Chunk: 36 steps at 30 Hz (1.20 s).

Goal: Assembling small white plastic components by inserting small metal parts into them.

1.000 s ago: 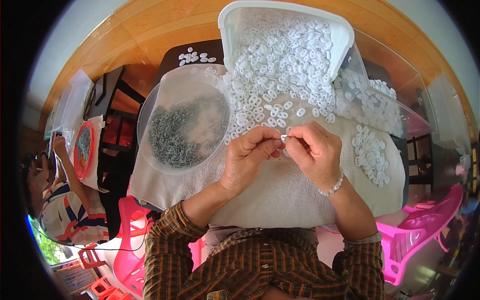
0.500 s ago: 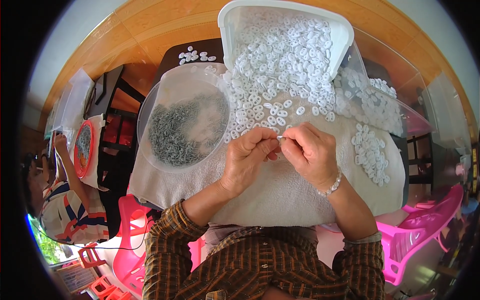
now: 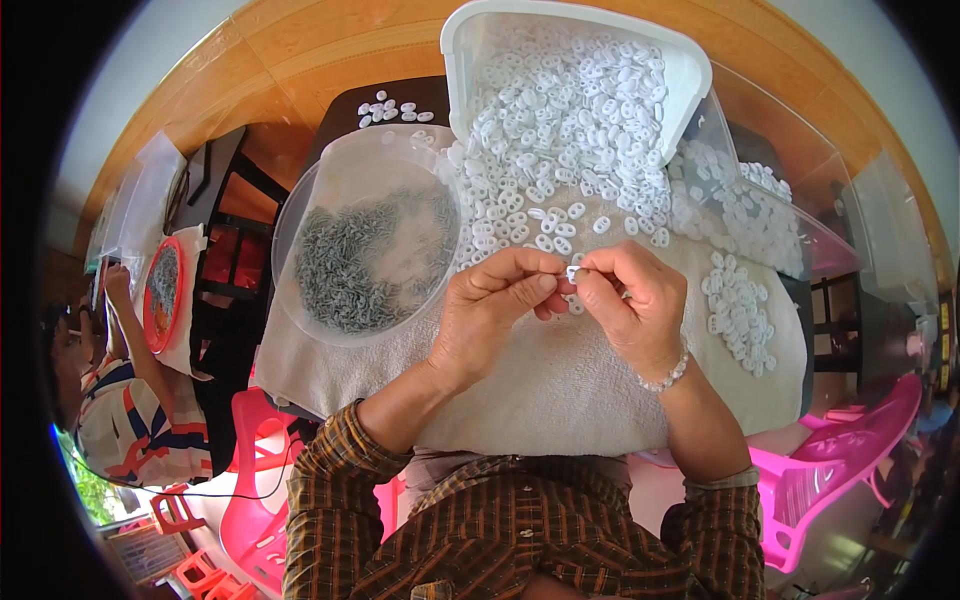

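Note:
Between my two hands a small white oval plastic piece with two holes (image 3: 573,272) is held up, level with the front of the loose pile. My left hand (image 3: 490,312) pinches its left side with thumb and forefinger. From the right, my right hand (image 3: 640,312) pinches the other side, its remaining fingers curled. Whether anything else is in the fingertips is too small to see. Just beyond lies a heap of the same white pieces (image 3: 512,212), spilling from a tipped white bin (image 3: 455,70). Left of my hands sits a round translucent tub (image 3: 345,338) with many small grey pieces (image 3: 345,275).
A beige towel (image 3: 540,400) covers the table. To the right lies a separate group of white pieces (image 3: 738,312), with a clear bin (image 3: 820,225) behind it. A few more pieces (image 3: 385,110) are at the far left. Another person (image 3: 145,400) works beside a red tray (image 3: 160,320).
My hands have shifted slightly right, and the right one has risen a little. The white piece has turned, so its holed face now shows between my fingers.

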Each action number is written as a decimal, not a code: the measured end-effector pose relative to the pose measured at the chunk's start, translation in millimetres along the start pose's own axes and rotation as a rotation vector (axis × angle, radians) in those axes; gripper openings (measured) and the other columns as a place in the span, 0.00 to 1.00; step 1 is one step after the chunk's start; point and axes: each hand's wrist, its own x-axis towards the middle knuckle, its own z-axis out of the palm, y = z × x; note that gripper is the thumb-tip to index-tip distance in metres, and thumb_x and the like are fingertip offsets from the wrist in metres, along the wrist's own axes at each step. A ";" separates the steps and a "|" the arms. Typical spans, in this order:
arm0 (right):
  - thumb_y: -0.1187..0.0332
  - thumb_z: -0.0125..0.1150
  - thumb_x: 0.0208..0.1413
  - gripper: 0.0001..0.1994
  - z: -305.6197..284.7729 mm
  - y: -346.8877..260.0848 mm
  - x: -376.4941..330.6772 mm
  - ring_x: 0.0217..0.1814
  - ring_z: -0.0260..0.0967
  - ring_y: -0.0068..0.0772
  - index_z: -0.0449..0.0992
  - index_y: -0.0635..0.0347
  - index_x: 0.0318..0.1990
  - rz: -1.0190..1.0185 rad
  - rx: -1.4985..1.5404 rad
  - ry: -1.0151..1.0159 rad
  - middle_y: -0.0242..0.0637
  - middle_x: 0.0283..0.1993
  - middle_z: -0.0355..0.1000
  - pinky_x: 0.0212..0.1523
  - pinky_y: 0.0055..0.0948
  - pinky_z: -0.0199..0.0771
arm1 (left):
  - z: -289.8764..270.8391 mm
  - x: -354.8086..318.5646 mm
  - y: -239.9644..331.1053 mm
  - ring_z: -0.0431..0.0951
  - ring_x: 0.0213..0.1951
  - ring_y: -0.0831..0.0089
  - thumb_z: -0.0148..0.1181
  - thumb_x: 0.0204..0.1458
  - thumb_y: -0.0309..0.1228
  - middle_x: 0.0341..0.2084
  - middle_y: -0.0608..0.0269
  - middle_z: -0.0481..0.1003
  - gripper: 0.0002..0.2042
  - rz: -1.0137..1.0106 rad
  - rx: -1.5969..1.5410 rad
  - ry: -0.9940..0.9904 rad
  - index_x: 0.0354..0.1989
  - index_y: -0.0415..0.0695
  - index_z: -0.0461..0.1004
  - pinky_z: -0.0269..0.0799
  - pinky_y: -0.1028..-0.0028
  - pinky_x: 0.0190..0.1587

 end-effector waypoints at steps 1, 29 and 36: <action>0.76 0.63 0.47 0.03 0.7 0.9 -0.2 0.18 0.66 0.23 0.73 0.61 0.28 -0.011 0.000 0.001 0.34 0.22 0.70 0.18 0.22 0.65 | -1.5 0.7 -0.9 0.77 0.33 0.74 0.54 0.57 0.23 0.33 0.60 0.78 0.08 -0.021 -0.038 -0.010 0.43 0.38 0.75 0.71 0.75 0.36; 0.79 0.62 0.43 0.06 7.2 -4.5 -2.0 0.19 0.69 0.31 0.71 0.59 0.26 -0.127 -0.135 0.016 0.34 0.22 0.69 0.19 0.27 0.68 | 1.6 -6.1 -6.6 0.74 0.27 0.82 0.54 0.58 0.25 0.27 0.66 0.76 0.05 -0.023 0.085 0.005 0.38 0.38 0.75 0.71 0.81 0.32; 0.80 0.62 0.42 0.05 10.2 1.4 -3.6 0.17 0.66 0.29 0.72 0.60 0.26 -0.246 -0.209 0.057 0.33 0.21 0.68 0.17 0.25 0.64 | 1.0 -6.3 -9.9 0.73 0.27 0.81 0.54 0.57 0.25 0.26 0.67 0.76 0.05 0.016 0.137 0.022 0.37 0.38 0.75 0.69 0.81 0.30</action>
